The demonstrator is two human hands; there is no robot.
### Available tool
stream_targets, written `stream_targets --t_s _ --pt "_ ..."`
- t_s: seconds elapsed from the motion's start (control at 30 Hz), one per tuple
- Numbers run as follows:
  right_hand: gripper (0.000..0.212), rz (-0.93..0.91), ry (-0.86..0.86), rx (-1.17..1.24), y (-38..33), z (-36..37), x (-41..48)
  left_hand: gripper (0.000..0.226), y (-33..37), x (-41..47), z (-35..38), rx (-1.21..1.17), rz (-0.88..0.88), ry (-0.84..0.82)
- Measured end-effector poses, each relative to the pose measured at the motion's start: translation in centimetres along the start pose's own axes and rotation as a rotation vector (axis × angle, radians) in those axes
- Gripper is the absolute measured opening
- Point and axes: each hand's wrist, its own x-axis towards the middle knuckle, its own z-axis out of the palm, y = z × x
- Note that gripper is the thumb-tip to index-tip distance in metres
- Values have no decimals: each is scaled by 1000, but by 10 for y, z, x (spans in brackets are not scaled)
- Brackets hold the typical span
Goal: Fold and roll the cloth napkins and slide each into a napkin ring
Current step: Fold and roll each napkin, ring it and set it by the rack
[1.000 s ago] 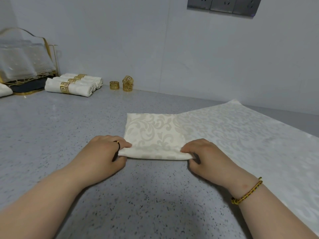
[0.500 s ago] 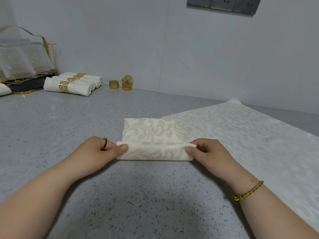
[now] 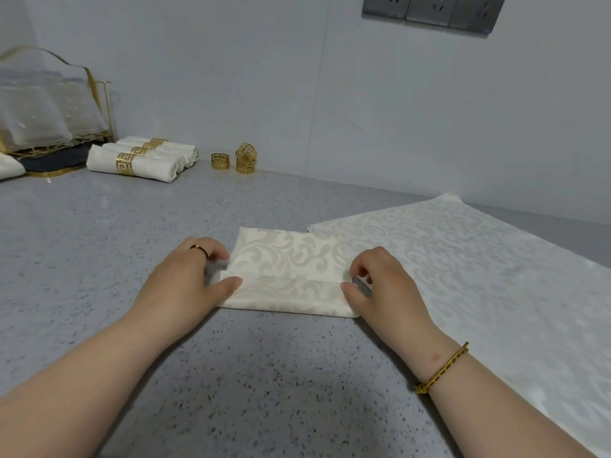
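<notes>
Spanning the whole frame: grey speckled countertop (image 3: 99, 259). Lying flat at right and running off the right edge: patterned spread cloth (image 3: 479, 276). Sitting at centre with its near flap folded over, and meeting the spread cloth at its right end: folded napkin (image 3: 291, 269). Pinching its left end, thumb on top and curled fingertips partly hidden: left hand (image 3: 188, 282). Pinching its right end between thumb and narrowly curled fingers: right hand (image 3: 383, 285). Standing at upper left, cut off by the frame: gold wire rack (image 3: 49, 110). Lying beside it: rolled napkins (image 3: 142, 160), already ringed. Sitting by the wall, stacked and hard to count: loose napkin rings (image 3: 244, 158).
</notes>
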Motion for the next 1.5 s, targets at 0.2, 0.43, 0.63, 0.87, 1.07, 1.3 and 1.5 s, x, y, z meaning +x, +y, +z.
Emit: stream_targets --t_s 0.2,0.43,0.63,0.87,1.07,1.3,1.5 --pt "21 -26 -176 285 6 -18 -7 46 -5 -1 -3 2 247 -197" --pt "37 -8 -324 173 6 -11 -4 36 -10 -1 -7 39 208 -344" --pt "21 106 -233 266 8 -9 -1 25 -8 -3 -7 -77 153 -255" --pt "6 241 -157 429 12 -7 3 22 3 -2 -1 -263 0 -158" --pt "15 272 -69 275 5 6 6 7 4 2 9 -48 -5 22" --pt "19 -83 -43 21 4 -4 2 24 0 1 -1 17 181 -86" --pt "32 -120 -272 39 12 -17 -5 73 -11 2 -3 96 229 -296"
